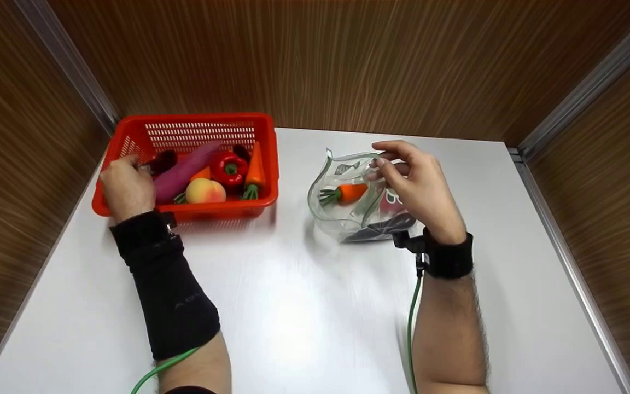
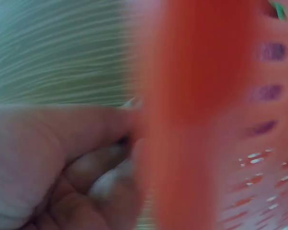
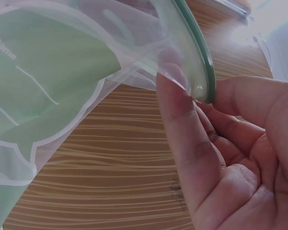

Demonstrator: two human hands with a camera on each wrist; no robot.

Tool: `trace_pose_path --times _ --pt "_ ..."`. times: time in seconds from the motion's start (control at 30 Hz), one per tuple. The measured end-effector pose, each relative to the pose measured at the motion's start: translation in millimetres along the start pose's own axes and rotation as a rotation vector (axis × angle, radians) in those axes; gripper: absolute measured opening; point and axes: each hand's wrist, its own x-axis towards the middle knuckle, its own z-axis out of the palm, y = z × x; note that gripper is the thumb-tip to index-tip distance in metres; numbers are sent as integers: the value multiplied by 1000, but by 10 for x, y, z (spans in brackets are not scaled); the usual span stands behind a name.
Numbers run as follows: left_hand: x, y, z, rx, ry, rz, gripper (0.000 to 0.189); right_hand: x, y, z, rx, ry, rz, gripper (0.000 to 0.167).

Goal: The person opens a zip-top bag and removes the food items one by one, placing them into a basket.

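At the left end of the red basket, my left hand pinches one end of a dark, glossy eggplant. In the left wrist view the basket's blurred wall hides much of that grip, with thumb and fingertips meeting beside it. My right hand pinches the green-edged rim of a clear zip bag between thumb and fingers. The bag stands with its mouth spread. Inside it show a carrot, something pink and a dark long piece along the bottom.
The basket also holds a long purple vegetable, a peach, a red bell pepper and a carrot. Wood-grain panels close off the back and sides of the white table. Green cables run along both forearms.
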Motion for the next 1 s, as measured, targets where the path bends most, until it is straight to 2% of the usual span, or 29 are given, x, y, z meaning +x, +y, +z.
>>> trace_pose_path --times 0.1,0.23,0.57,0.8,1.0 --pt "16 -13 7 24 -100 -16 49 2 2 -1 7 0 1 35" --pt "13 -3 -4 32 -146 -19 51 5 1 -4 12 -2 1 34" --pt "-48 128 -71 43 -132 43 56 10 -4 -3 12 -9 10 34" --pt "-221 355 -110 5 -78 174 51 14 1 -10 37 -14 1 35" --pt "-394 607 -114 6 -102 269 52 17 4 -14 33 -17 -1 35"
